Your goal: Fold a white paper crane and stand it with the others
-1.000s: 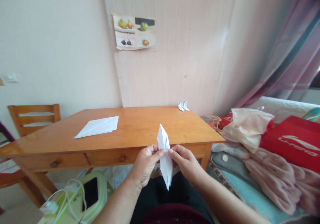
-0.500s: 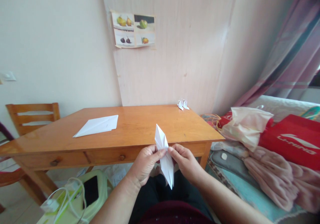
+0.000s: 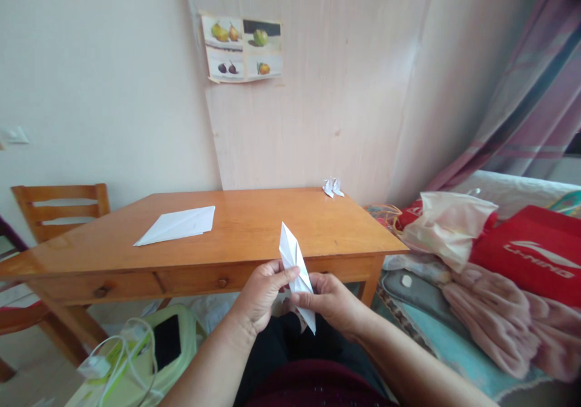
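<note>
A long white folded paper [image 3: 291, 251], pointed at both ends and creased along its middle, is held above my lap in front of the table edge. My left hand [image 3: 267, 289] pinches its left side near the middle, thumb on top. Lower down on the right, my right hand [image 3: 329, 299] grips it with the thumb lying across its face and the fingers behind. The fingers behind the paper are partly hidden.
On the wooden table [image 3: 254, 213] lie white paper sheets [image 3: 177, 224] at the left and two small folded paper figures [image 3: 333, 186] at the far right corner. A green stool [image 3: 181, 358] with cables and a dark phone [image 3: 167, 338] stands below left. Right, a red bag [image 3: 531, 255] rests on a bed.
My right thumb has moved down and left along the paper, now lying across its lower half. The left hand keeps its pinch, and the paper's top has shifted slightly left.
</note>
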### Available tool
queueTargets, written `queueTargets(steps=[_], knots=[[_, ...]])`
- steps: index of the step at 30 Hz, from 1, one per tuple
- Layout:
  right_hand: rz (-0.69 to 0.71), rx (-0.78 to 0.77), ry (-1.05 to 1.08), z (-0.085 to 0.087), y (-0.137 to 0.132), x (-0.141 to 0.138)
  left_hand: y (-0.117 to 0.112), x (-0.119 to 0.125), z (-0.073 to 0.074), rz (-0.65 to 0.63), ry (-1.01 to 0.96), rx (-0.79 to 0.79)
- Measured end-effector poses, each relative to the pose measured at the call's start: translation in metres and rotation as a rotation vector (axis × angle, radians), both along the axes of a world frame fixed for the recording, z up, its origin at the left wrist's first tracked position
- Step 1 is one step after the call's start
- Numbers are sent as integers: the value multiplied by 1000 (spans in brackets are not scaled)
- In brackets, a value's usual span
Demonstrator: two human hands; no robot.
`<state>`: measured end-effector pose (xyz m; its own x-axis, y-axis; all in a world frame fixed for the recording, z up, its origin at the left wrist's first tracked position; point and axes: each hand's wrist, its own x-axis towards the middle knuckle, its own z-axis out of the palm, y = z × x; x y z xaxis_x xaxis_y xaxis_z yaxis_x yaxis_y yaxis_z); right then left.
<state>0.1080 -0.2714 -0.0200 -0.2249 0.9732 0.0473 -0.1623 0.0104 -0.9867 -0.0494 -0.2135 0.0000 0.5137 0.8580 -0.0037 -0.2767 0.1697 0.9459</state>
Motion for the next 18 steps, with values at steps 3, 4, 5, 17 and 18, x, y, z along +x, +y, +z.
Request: queueTargets(steps=[3,4,5,17,18], knots=[[-3,21,-13,-1,0,0,2,0,0,18,-6,-24],[-8,24,-21,-1,0,0,2,0,0,20,-9,-37],[-13,25,-27,-1,0,0,2,0,0,20,-12,-50],[-14,24,8,-7,1,-2,-1,5,-3,-18,-58,-44],[-13,11,13,-6,1,-2,-1,5,-3,-16,-54,-34]])
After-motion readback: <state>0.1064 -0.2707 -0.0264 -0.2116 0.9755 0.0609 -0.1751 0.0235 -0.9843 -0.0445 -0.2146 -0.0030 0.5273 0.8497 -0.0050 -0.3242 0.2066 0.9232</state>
